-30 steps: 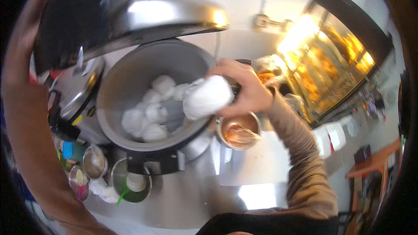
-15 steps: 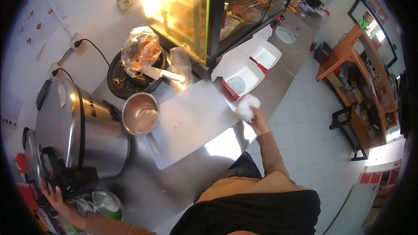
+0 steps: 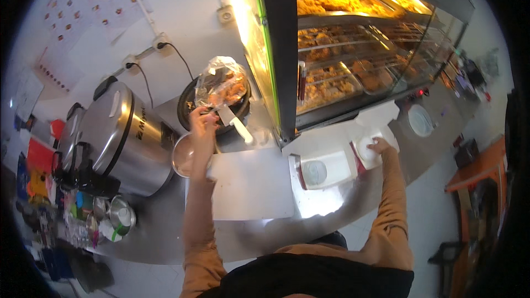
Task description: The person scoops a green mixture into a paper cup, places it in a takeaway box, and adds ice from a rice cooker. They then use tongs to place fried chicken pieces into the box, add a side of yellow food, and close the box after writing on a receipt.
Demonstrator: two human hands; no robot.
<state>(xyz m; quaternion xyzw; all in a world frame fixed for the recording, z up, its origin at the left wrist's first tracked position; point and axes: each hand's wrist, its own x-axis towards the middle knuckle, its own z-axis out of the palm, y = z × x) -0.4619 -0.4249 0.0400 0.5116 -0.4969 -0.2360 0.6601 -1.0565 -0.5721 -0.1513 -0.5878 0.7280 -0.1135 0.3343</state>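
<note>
My right hand (image 3: 381, 147) has its fingers on a rounded white wrapped bundle (image 3: 366, 147) inside the right-hand white and red carton. The left-hand open carton (image 3: 339, 161) beside it holds a small clear round container (image 3: 314, 172). Above a metal saucepan (image 3: 180, 155), my left hand (image 3: 203, 123) reaches forward with parted fingers and nothing visible in it. Just past its fingertips, a clear plastic bag (image 3: 223, 85) of orange-brown fried food rests on a dark round stone mortar (image 3: 190, 99). A white-handled knife (image 3: 242, 129) lies across the mortar's rim.
A white cutting board (image 3: 251, 187) lies on the steel counter before me. Large steel cookers (image 3: 124, 132) stand at left, with metal bowls (image 3: 121, 213) nearer me. A glass display case (image 3: 284, 66) with fried food rises behind the cartons. A clear round lid (image 3: 420, 120) lies farther right.
My right hand has brought the white bundle from the counter's edge into the right carton. My left hand has swung from beside the cookers to above the saucepan. The view has turned.
</note>
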